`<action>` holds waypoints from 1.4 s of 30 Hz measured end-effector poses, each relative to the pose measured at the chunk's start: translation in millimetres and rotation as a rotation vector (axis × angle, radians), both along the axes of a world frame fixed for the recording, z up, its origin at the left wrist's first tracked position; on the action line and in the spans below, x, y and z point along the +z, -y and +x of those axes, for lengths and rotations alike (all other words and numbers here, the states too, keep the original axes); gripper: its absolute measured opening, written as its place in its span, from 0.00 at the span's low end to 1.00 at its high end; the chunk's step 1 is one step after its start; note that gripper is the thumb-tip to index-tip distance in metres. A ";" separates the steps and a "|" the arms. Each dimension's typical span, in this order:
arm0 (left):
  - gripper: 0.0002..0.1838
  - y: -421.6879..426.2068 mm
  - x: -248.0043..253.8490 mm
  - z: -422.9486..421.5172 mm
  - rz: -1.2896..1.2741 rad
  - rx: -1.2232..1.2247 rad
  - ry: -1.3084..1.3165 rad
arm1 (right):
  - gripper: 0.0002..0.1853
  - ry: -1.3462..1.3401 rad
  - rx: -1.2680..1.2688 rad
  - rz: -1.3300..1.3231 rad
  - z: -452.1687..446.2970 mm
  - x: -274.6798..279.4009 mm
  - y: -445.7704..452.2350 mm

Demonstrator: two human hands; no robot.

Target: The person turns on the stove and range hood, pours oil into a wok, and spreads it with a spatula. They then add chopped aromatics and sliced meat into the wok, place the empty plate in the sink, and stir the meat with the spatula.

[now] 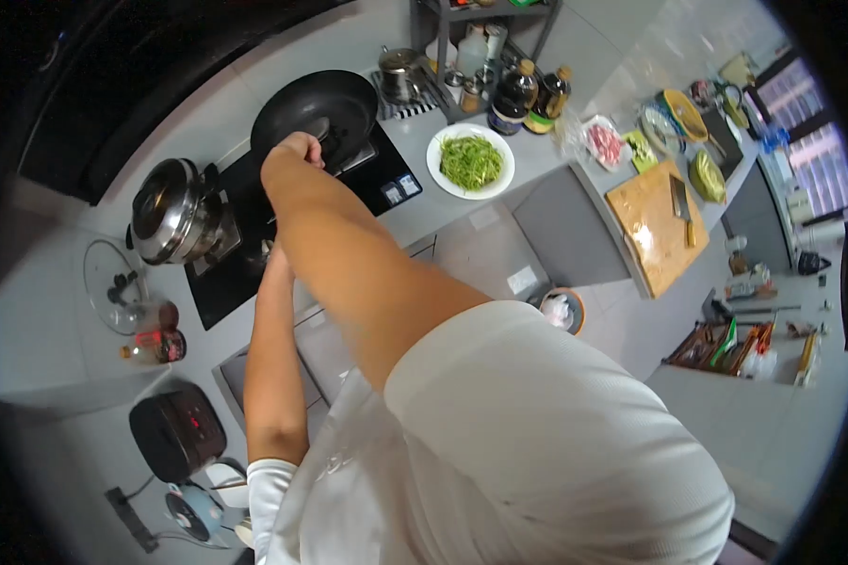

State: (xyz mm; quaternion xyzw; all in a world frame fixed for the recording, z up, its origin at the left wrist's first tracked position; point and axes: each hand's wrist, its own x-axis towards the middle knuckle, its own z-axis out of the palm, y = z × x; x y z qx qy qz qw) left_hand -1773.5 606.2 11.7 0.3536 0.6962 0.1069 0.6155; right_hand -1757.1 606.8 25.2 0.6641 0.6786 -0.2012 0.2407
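Note:
My right hand (pixel 298 151) reaches over the near side of a black wok (pixel 349 99), its fingers curled. A small dark grey piece (pixel 319 127) shows by the knuckles; I cannot make out what it belongs to. My left hand (pixel 271 252) is low over the black cooktop (pixel 221 297), mostly hidden behind my right forearm. Its fingers and anything they hold do not show clearly. The wok sits tilted on the cooktop's far burner, and no food shows in its visible part. Left of my hands stands a lidded steel pot (pixel 171 212).
Shredded greens fill a white plate (pixel 433 169) right of the cooktop. Behind it stand dark sauce bottles (pixel 513 99) and a steel kettle (pixel 402 75). A cutting board (pixel 645 221) carries a cleaver (pixel 679 200). Nearer left are a glass lid (pixel 104 282) and a rice cooker (pixel 174 433).

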 end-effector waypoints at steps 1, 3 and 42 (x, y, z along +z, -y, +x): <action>0.07 3.2 -1.3 -0.4 0.006 0.005 0.000 | 0.15 -0.007 -0.042 -0.004 0.3 -4.9 -8.1; 0.13 89.3 -47.8 -39.1 0.120 0.013 0.095 | 0.15 -0.023 -0.118 0.000 7.6 -6.3 -14.0; 0.29 145.8 -60.2 -39.4 0.205 0.257 0.397 | 0.14 -0.051 0.237 0.451 134.3 68.7 70.5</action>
